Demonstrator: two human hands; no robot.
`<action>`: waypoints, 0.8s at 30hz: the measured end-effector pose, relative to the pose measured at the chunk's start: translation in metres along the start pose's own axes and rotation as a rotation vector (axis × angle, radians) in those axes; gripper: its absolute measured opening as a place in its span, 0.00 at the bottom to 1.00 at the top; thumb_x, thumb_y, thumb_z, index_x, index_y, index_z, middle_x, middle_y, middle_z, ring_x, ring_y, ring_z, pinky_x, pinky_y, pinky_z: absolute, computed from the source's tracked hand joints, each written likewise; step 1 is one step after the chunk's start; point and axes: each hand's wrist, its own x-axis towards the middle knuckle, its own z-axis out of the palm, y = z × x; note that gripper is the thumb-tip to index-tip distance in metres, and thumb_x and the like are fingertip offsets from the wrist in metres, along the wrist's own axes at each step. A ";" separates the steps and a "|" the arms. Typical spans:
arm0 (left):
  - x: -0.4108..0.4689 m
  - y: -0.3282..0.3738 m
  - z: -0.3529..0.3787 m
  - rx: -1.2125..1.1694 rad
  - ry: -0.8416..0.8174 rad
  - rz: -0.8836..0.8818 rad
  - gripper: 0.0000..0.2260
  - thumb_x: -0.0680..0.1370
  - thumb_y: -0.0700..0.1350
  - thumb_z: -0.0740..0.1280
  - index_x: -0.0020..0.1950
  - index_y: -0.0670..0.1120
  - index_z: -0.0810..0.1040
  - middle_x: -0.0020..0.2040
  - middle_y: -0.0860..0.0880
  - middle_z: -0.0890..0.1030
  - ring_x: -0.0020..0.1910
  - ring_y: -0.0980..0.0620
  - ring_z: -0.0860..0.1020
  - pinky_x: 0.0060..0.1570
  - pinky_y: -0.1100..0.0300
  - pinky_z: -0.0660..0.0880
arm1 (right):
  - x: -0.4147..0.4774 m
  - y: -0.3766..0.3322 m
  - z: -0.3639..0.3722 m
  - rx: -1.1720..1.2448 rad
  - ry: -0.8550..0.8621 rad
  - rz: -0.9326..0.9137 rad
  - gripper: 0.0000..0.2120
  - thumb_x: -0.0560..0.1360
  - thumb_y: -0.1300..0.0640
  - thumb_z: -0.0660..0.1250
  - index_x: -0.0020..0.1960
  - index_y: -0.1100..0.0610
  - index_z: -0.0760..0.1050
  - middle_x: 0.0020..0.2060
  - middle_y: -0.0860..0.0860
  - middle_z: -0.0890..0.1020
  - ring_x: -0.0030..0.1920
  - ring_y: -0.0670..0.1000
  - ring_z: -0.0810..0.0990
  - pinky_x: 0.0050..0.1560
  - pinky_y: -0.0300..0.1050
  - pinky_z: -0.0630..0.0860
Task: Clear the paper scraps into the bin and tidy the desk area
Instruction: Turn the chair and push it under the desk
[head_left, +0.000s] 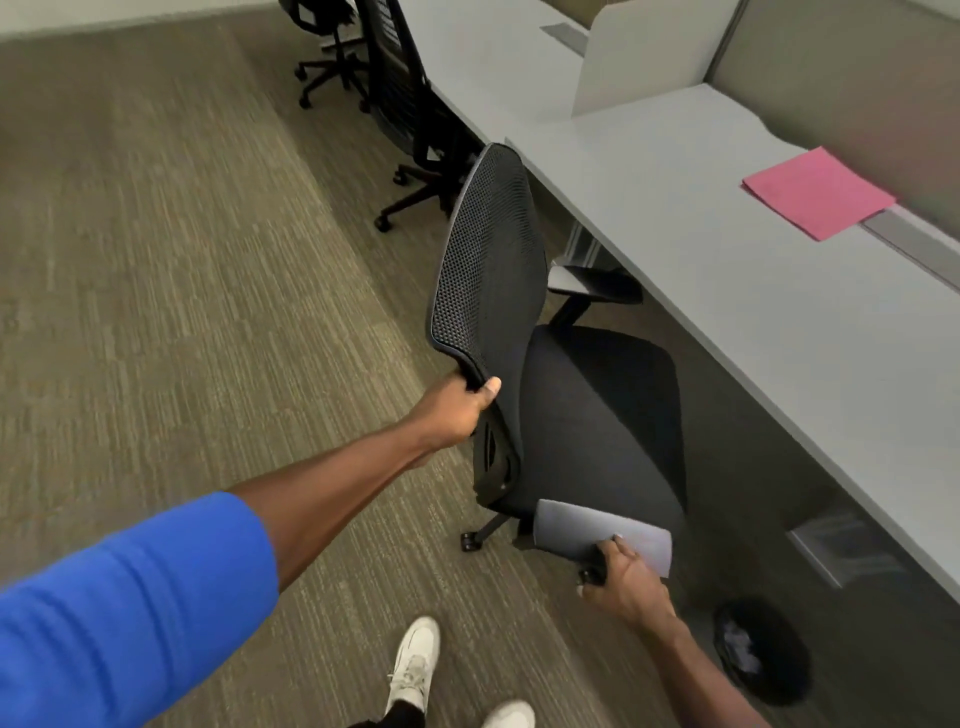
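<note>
The grey bench (727, 291) holds pink paper (818, 193). The left hand (457, 410) has its fingers wrapped tight around the black chair (597, 405) back. The right hand (626, 579) grips the chair's armrest (597, 527). The black bin (763, 649) on the floor holds paper scraps (740, 644).

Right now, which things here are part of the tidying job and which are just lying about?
Part of the job: desk, bin holding paper scraps, chair gripped by left hand and right hand.
Just there: pink paper, other chairs, carpet.
</note>
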 end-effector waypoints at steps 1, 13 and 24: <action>-0.002 0.002 0.007 0.010 0.001 0.002 0.25 0.85 0.59 0.62 0.80 0.49 0.71 0.75 0.51 0.78 0.74 0.49 0.76 0.67 0.59 0.70 | -0.001 -0.005 -0.003 0.011 0.008 -0.006 0.33 0.75 0.41 0.72 0.75 0.55 0.69 0.75 0.56 0.72 0.73 0.57 0.72 0.71 0.54 0.75; -0.001 -0.018 -0.007 0.189 -0.147 0.013 0.12 0.83 0.41 0.67 0.64 0.56 0.79 0.65 0.51 0.84 0.66 0.49 0.82 0.64 0.53 0.79 | -0.049 -0.139 -0.108 0.440 0.741 -0.242 0.48 0.73 0.28 0.69 0.83 0.52 0.59 0.79 0.52 0.67 0.79 0.51 0.66 0.77 0.52 0.69; 0.077 0.064 -0.087 0.388 0.179 0.359 0.33 0.84 0.59 0.65 0.82 0.42 0.62 0.82 0.40 0.64 0.80 0.41 0.69 0.79 0.44 0.68 | -0.065 -0.181 -0.130 0.145 0.929 -0.012 0.37 0.78 0.25 0.58 0.72 0.53 0.71 0.62 0.50 0.79 0.61 0.52 0.78 0.60 0.53 0.78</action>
